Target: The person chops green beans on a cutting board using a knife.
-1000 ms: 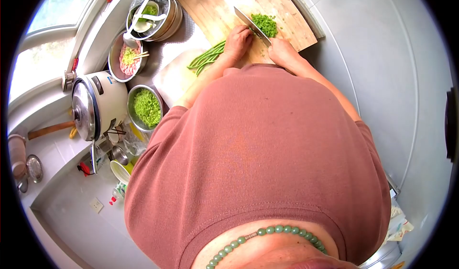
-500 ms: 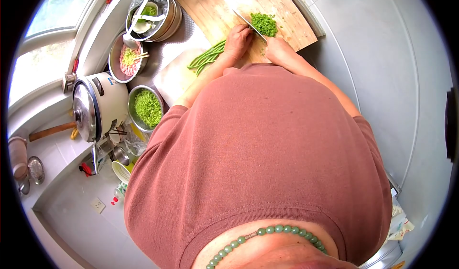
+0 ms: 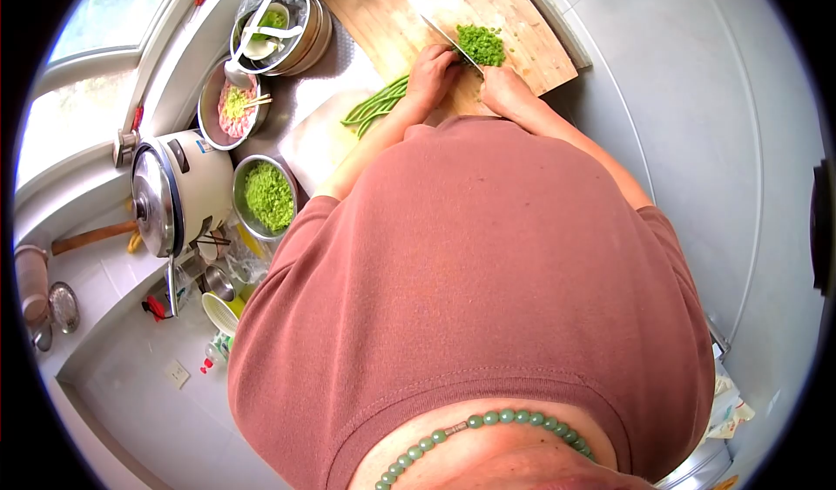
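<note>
My right hand (image 3: 505, 91) is closed around the handle of a kitchen knife (image 3: 451, 39), whose blade slants up and left over the wooden cutting board (image 3: 392, 20). Just left of the blade, my left hand (image 3: 430, 75) has its fingers curled round a bunch of long green beans (image 3: 376, 107). The beans' uncut ends trail out to the lower left of that hand. A heap of finely chopped green beans (image 3: 481, 46) lies on the far side of the blade, on the board. The fingertips of my left hand are partly hidden.
Left of the board stand a bowl of pink meat with chopsticks (image 3: 233, 107), a metal bowl of chopped greens (image 3: 268, 196), and stacked bowls with a ladle (image 3: 279, 46). A lidded white cooker (image 3: 196, 181) sits by the window.
Both hands and the knife have shifted very slightly at the same spot on the board. The bean bunch and the chopped heap look almost the same.
</note>
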Demonstrator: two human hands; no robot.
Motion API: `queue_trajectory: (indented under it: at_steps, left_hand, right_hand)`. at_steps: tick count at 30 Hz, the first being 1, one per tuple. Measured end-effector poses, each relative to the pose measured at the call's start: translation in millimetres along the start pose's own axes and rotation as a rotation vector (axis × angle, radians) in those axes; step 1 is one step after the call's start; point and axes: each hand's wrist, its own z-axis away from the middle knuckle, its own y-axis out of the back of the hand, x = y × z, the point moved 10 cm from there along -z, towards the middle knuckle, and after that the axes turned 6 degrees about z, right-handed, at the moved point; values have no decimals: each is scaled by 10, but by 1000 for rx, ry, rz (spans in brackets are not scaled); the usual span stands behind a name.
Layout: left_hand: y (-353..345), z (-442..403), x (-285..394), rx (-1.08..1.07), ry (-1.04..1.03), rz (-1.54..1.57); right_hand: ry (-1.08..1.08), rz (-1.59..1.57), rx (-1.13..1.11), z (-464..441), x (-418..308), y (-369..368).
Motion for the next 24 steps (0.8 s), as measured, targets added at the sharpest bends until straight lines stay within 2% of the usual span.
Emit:
queue_trajectory:
  at_steps: [11, 20, 24]
  left_hand:
    - [-69, 23, -78, -4, 27, -56]
    - [-50, 16, -47, -6, 29, -55]
    - [-53, 13, -43, -10, 36, -26]
  right_hand:
    - [87, -59, 55, 79, -20, 106]
    - [22, -10, -109, 217, -21, 96]
    - [33, -19, -80, 177, -112, 133]
